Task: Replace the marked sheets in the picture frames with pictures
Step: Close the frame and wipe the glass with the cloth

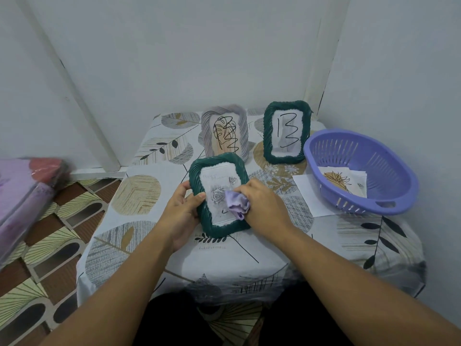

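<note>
A dark green picture frame [216, 228] with a grey rose picture inside is tilted up above the table's middle. My left hand [183, 208] grips its left edge, thumb on the front. My right hand [262, 203] holds a bunched lilac cloth [237, 204] against the frame's glass. Behind it stand a grey frame [243, 126] holding a sheet with black scribbles and a second green frame [268, 136] holding a white sheet with black marks. A purple basket [389, 196] at the right holds pictures [339, 182], the top one showing a plant drawing.
A leaf-patterned cloth covers the small table [139, 196]. A white sheet [309, 196] lies partly under the basket. White walls close in behind and to the right. A purple wrapped bundle [25, 196] lies on the patterned floor at the left.
</note>
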Tool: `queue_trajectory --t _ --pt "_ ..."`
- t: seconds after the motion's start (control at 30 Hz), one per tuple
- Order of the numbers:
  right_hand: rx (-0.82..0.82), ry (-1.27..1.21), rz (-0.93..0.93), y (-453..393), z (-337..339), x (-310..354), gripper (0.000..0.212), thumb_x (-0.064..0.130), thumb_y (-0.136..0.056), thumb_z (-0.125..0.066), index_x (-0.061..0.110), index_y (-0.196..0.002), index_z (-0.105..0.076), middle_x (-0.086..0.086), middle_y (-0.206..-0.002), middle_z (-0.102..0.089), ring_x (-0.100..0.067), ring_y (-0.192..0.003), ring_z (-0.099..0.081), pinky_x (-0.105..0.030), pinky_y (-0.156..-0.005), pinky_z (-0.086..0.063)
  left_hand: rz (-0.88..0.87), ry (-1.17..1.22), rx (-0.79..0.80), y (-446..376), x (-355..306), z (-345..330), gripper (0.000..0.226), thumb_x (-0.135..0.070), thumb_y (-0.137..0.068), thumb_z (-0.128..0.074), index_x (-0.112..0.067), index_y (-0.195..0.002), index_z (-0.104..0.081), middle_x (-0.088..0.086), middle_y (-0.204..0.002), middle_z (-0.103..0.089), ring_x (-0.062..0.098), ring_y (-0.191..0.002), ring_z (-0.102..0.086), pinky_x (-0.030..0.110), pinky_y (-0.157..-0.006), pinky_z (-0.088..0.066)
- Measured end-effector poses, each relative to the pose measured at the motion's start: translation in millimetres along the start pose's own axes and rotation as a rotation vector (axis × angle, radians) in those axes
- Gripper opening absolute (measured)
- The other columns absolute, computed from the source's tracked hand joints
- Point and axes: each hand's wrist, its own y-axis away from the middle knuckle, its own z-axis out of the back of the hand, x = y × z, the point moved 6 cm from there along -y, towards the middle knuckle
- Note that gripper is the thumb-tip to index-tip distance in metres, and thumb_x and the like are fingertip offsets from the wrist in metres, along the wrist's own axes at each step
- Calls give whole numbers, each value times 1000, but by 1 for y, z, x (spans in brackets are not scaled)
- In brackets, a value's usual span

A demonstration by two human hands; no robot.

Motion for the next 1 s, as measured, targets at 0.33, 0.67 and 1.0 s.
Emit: queue_trajectory --t 0.33,0.67,1.0 --pt "-119 -226 -229 -1 4 -33 11 36 -94 -72 27 -88 -71 10 -88 -64 -10 -75 -58 -23 -60 -42 -12 -6 10 -1 -1 -4 26 -4 -106 -47 -18 -127 -51 8 -104 -77 20 -89 -73 47 -91 -55" --pt "-55 -124 -182 6 7 -27 4 25 -92 -74 25 -95 -71 13 -90 -56 4 -76 -48 -18 -63 -38 8 -8 -11 -2 1 -2 27 -5 -106 -48 -18 -130 -51 12 -111 -76 26 -98 -70 49 -94 -55" --pt "-84 -80 -207 16 12 -18 14 12 -89 -72 19 -102 -70 9 -96 -53 -5 -74 -49 -17 -59 -38 -2 -20 -1 -3 0 -4 26 -4 -106 -48 -17 -129 -50 12 -107 -76 24 -93 -70 48 -92 -56"
